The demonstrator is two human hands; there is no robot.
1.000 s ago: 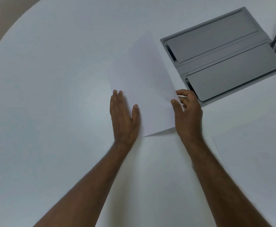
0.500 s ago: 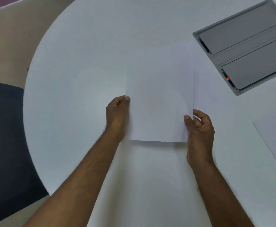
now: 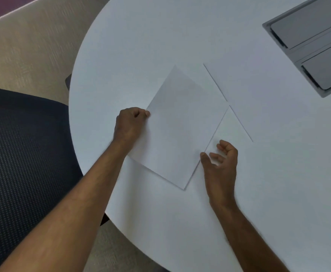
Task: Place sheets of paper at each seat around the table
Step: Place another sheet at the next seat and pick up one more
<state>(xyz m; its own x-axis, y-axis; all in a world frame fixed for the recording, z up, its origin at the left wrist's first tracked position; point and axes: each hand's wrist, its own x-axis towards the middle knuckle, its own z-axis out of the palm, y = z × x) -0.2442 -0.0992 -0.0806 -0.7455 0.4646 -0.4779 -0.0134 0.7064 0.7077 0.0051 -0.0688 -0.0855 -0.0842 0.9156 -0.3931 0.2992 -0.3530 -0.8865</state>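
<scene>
A white sheet of paper [image 3: 176,126] lies turned like a diamond on the round white table [image 3: 141,46], close to the table's left edge. My left hand [image 3: 130,124] pinches its left edge. My right hand [image 3: 220,163] hovers by the sheet's lower right edge with its fingers apart and nothing in them. The thin long edge of a second sheet [image 3: 240,122] runs diagonally just right of the first; the first sheet's corner overlaps it.
A dark mesh chair seat [image 3: 23,154] stands at the table's left edge. A grey cable box [image 3: 317,46] with two lids is set into the table at the upper right. Beige carpet [image 3: 33,46] shows beyond the rim.
The sheet has moved left toward the chair and has turned to a diagonal. My right hand has let go of it; my left hand still holds its edge.
</scene>
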